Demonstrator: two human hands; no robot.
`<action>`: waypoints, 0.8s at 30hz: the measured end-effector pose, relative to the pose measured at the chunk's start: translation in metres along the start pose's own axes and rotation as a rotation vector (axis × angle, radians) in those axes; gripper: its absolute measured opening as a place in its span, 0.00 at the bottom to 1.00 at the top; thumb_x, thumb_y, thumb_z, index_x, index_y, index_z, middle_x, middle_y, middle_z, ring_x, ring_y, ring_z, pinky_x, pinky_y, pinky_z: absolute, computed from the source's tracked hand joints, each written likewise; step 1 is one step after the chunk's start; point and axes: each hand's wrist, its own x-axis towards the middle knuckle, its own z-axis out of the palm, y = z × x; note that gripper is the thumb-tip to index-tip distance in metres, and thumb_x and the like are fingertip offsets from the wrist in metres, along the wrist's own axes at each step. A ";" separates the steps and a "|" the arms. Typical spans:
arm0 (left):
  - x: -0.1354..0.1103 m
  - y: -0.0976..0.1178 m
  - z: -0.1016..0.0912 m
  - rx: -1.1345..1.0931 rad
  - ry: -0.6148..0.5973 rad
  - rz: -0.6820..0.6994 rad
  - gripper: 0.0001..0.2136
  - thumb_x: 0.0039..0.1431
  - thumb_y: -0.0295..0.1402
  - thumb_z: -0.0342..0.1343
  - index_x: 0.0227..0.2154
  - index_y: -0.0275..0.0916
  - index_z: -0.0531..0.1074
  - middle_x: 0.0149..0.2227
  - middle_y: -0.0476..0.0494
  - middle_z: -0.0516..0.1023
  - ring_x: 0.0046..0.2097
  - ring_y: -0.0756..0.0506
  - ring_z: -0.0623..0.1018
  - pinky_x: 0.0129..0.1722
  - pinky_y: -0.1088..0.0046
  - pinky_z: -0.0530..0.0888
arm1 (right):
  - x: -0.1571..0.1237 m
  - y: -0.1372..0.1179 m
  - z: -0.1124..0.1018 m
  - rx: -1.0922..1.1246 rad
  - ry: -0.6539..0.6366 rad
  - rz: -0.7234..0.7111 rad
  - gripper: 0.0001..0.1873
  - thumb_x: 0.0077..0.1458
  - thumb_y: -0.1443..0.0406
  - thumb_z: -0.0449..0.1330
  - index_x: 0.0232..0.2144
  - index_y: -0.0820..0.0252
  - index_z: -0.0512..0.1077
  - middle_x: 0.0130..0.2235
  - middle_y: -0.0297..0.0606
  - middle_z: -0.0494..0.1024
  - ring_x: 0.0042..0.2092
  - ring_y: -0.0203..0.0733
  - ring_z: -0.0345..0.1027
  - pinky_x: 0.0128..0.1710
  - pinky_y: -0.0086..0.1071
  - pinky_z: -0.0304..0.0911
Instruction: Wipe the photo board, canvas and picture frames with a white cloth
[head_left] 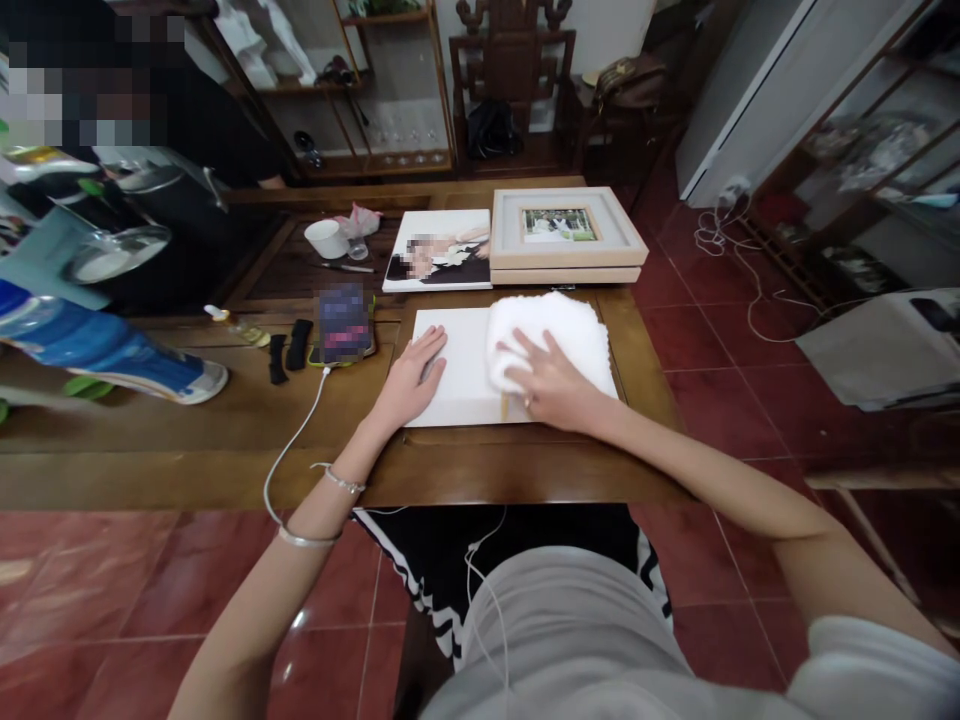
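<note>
A white rectangular board or box (461, 412) lies flat near the front edge of the wooden table. On its left end rests my left hand (411, 375), fingers stretched out and holding nothing. Over the right part of the board, my right hand (555, 385) presses down on a fluffy white cloth (574, 325) with its fingers spread. The cloth covers much of that side and reaches past the board's far edge. A small yellowish bit (505, 405) shows at the board's near side, below the cloth; its kind is unclear.
Behind the board are a printed photo panel (442, 270) and stacked wooden picture frames (570, 260). To the left lie a phone (345, 325) on a white cable, black strips (287, 350), a dropper bottle (238, 327) and a blue-wrapped bottle (112, 340). A person in dark clothes (217, 110) is across the table.
</note>
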 end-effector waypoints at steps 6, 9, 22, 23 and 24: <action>0.000 0.001 0.000 -0.015 0.003 0.004 0.21 0.66 0.39 0.46 0.59 0.38 0.67 0.64 0.37 0.65 0.67 0.39 0.61 0.66 0.50 0.55 | -0.027 -0.060 -0.005 0.005 -0.103 -0.251 0.17 0.54 0.69 0.58 0.47 0.57 0.73 0.66 0.52 0.59 0.69 0.66 0.42 0.60 0.71 0.41; 0.000 0.000 0.000 -0.009 -0.002 0.002 0.22 0.67 0.39 0.46 0.59 0.36 0.67 0.64 0.35 0.65 0.67 0.39 0.61 0.67 0.51 0.55 | -0.004 -0.043 -0.010 0.015 -0.131 -0.230 0.17 0.57 0.68 0.56 0.50 0.57 0.71 0.63 0.50 0.65 0.69 0.59 0.44 0.62 0.67 0.42; 0.000 0.002 -0.002 0.000 -0.004 0.003 0.22 0.67 0.39 0.46 0.59 0.35 0.67 0.64 0.35 0.65 0.67 0.40 0.61 0.66 0.51 0.56 | 0.058 0.004 -0.011 -0.037 -0.080 0.066 0.20 0.61 0.71 0.50 0.55 0.64 0.68 0.64 0.55 0.63 0.69 0.65 0.42 0.59 0.70 0.43; 0.000 0.002 -0.002 -0.002 -0.003 0.005 0.22 0.67 0.39 0.46 0.59 0.34 0.67 0.63 0.34 0.65 0.67 0.39 0.61 0.66 0.51 0.56 | 0.051 -0.010 -0.012 -0.049 -0.125 0.055 0.21 0.60 0.71 0.51 0.55 0.64 0.68 0.65 0.55 0.61 0.68 0.68 0.41 0.59 0.71 0.42; 0.000 0.001 -0.002 -0.003 -0.002 0.009 0.23 0.66 0.39 0.46 0.59 0.33 0.67 0.63 0.33 0.65 0.67 0.39 0.61 0.66 0.51 0.56 | 0.044 -0.024 -0.013 -0.057 -0.174 0.036 0.22 0.59 0.72 0.52 0.56 0.63 0.68 0.66 0.56 0.59 0.68 0.70 0.41 0.58 0.73 0.42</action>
